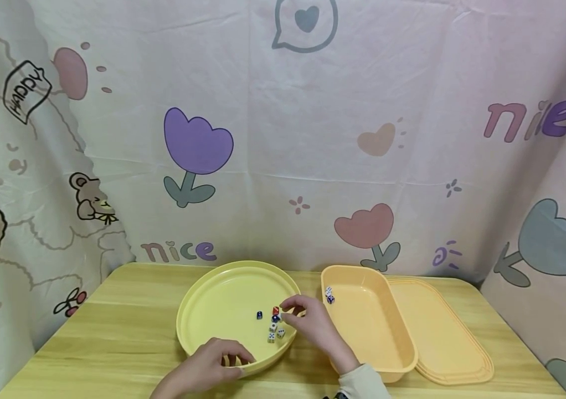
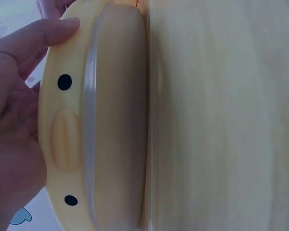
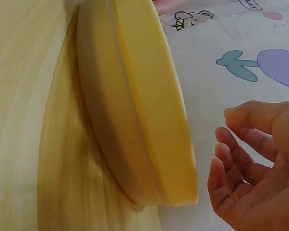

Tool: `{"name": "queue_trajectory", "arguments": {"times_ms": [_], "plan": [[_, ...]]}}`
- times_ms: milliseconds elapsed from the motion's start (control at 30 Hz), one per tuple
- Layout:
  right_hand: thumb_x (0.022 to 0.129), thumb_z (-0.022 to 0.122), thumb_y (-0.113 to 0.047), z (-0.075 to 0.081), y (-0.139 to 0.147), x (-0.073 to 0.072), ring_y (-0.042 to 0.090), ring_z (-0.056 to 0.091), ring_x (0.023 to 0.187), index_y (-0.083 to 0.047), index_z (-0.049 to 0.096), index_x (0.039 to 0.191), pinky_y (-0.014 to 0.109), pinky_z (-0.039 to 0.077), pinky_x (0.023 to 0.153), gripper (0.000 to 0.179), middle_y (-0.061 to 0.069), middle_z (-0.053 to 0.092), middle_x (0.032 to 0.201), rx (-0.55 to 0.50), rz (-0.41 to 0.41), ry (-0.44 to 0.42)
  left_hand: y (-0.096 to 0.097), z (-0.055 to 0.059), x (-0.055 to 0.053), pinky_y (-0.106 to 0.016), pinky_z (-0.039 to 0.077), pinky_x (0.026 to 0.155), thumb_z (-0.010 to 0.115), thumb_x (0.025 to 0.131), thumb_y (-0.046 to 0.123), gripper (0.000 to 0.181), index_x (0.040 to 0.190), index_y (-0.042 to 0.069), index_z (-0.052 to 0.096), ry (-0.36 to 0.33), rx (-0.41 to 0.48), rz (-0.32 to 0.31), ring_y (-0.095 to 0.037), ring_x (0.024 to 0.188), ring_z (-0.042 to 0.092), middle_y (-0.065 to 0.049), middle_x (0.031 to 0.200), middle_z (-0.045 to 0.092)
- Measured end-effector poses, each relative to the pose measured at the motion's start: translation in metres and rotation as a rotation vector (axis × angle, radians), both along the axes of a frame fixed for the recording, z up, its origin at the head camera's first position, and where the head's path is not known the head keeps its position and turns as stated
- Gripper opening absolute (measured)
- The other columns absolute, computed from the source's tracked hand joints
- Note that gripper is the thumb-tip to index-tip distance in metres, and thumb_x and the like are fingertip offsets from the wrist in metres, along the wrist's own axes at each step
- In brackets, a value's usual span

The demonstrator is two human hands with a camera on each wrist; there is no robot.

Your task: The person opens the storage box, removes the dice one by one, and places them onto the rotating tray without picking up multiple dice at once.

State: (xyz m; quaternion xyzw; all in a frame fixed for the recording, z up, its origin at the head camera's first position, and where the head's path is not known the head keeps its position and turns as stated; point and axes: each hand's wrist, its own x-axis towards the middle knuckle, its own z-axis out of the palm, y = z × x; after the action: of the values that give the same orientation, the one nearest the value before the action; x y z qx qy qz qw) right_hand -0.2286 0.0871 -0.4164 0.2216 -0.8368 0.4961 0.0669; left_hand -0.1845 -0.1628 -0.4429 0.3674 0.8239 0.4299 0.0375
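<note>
A round yellow tray [image 1: 223,310] stands on the table, its side bearing two black dots and a raised oval in the left wrist view. My left hand [image 1: 211,361] grips its near rim, thumb [image 2: 58,31] outside and fingers reaching over the edge. Inside, toward the right, lie a red die [image 1: 276,310], a dark blue die [image 1: 260,315] set apart, and several white dice [image 1: 271,337] close together. Above the tray's right edge hovers my right hand [image 1: 313,324], its fingers loosely bent beside the dice. No die shows between thumb and fingertips in the right wrist view.
Right of the tray is an orange-yellow rectangular box [image 1: 402,332]. A white die [image 1: 328,290] and a blue die [image 1: 330,300] sit at its far left side. A flat matching lid [image 1: 447,343] lies beyond the box. A printed curtain [image 1: 283,138] hangs behind the wooden table [image 1: 93,332].
</note>
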Motion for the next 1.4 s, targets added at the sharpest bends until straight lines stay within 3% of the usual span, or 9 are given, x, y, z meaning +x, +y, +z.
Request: {"name": "queue_trajectory", "arguments": {"times_ms": [333,500,700,1100,1400], "plan": [[0.087,0.069,-0.006,0.013,0.005,-0.001,0.017,0.059,0.081,-0.002,0.071,0.098,0.027,0.047,0.07,0.012,0.002,0.069,0.091,0.033,-0.005,0.035,0.0,0.0,0.0,-0.021,0.045,0.061,0.068,0.085,0.009,0.015,0.099,0.009,0.073,-0.01,0.01,-0.009,0.003,0.075,0.051,0.015,0.088,0.064],[0.088,0.067,-0.005,0.033,0.015,-0.011,0.02,0.061,0.083,-0.002,0.071,0.1,0.028,0.05,0.07,0.013,0.004,0.069,0.092,0.061,-0.024,0.061,0.0,0.001,0.001,-0.021,0.045,0.061,0.068,0.086,0.009,0.015,0.099,0.009,0.073,-0.019,0.015,-0.008,0.003,0.075,0.051,0.015,0.088,0.064],[0.088,0.065,-0.003,0.048,0.033,-0.027,0.021,0.061,0.087,-0.004,0.073,0.1,0.031,0.051,0.068,0.014,0.004,0.069,0.093,0.089,-0.112,0.073,-0.001,0.0,0.001,-0.022,0.045,0.061,0.067,0.086,0.009,0.014,0.099,0.009,0.073,-0.019,0.028,-0.017,0.003,0.075,0.051,0.014,0.089,0.065],[0.087,0.066,0.0,0.03,0.071,-0.059,0.018,0.061,0.083,-0.001,0.072,0.1,0.031,0.05,0.072,0.014,0.006,0.069,0.092,0.037,-0.179,-0.051,-0.001,-0.002,0.002,-0.022,0.045,0.062,0.067,0.087,0.009,0.014,0.099,0.007,0.072,-0.075,0.034,-0.009,0.002,0.075,0.051,0.014,0.088,0.064],[0.087,0.066,0.001,0.021,0.082,-0.068,0.017,0.058,0.08,0.005,0.07,0.099,0.03,0.048,0.068,0.014,0.007,0.068,0.09,0.014,-0.218,-0.145,0.0,-0.001,0.002,-0.022,0.045,0.062,0.067,0.086,0.009,0.014,0.099,0.008,0.072,-0.096,0.034,0.002,0.001,0.075,0.051,0.014,0.086,0.063]]}}
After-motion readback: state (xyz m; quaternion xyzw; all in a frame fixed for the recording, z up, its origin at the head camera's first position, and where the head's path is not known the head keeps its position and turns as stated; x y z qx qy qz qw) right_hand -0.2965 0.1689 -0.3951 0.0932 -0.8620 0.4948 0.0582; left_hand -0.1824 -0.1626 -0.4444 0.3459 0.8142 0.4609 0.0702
